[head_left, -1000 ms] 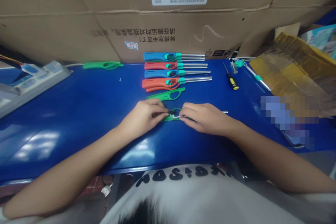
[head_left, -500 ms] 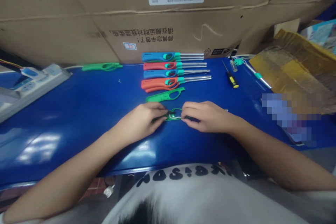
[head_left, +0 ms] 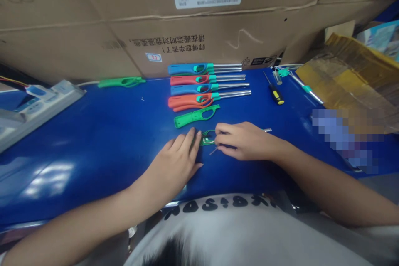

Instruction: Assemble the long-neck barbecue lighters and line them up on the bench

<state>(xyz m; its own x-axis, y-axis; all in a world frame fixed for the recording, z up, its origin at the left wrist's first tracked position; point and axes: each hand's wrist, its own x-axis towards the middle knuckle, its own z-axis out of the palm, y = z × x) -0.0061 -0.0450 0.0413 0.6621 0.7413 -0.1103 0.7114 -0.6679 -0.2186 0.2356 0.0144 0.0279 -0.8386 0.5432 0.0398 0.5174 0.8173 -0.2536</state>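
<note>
An opened green lighter (head_left: 206, 140) of the long-nozzle kind lies on the blue table between my hands, with a pale wire inside its trigger loop. My left hand (head_left: 177, 156) rests over its handle end, fingers stretched out flat and thumb apart. Pinched at the front end is my right hand (head_left: 240, 141); a thin strip (head_left: 213, 151) pokes out below its fingertips. The tip of a metal tube (head_left: 267, 130) shows beyond that hand, which hides the rest. Just behind lies a loose green shell half (head_left: 196, 116), hollow side up.
Several assembled blue and red lighters (head_left: 195, 99) lie stacked in a row behind. A screwdriver (head_left: 276, 94), a loose metal tube (head_left: 308, 89) and a taped carton (head_left: 349, 87) are right. At left are a power strip (head_left: 40, 110) and another green shell (head_left: 121, 82). A large cardboard box (head_left: 102, 45) walls the back.
My left hand has gone from a pinch to flat, stretched fingers over the lighter's handle. My right hand stays at the front end, and a thin strip now shows under its fingers.
</note>
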